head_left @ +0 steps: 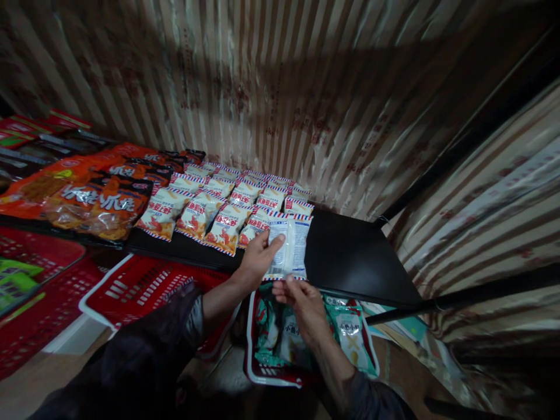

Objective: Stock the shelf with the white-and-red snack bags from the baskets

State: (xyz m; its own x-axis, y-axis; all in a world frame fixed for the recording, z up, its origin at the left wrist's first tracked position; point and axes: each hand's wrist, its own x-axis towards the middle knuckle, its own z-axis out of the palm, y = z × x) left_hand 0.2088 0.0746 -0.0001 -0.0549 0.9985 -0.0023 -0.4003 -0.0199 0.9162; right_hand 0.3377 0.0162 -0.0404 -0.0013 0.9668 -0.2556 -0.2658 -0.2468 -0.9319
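A white snack bag (297, 248) with a red-and-blue striped edge shows its printed back. My left hand (260, 256) grips its left side, thumb across the front. At its lower edge, the fingertips of my right hand (301, 300) touch or pinch the striped seam. Rows of matching bags (225, 227) stand face up on the black shelf (350, 256), just left of the held one.
Orange snack packs (100, 198) lie further left on the shelf. Below are a red basket (131, 286) with a white rim, another holding green bags (350, 332), and one at far left. Black poles (472, 294) and a striped curtain (306, 105) border the shelf.
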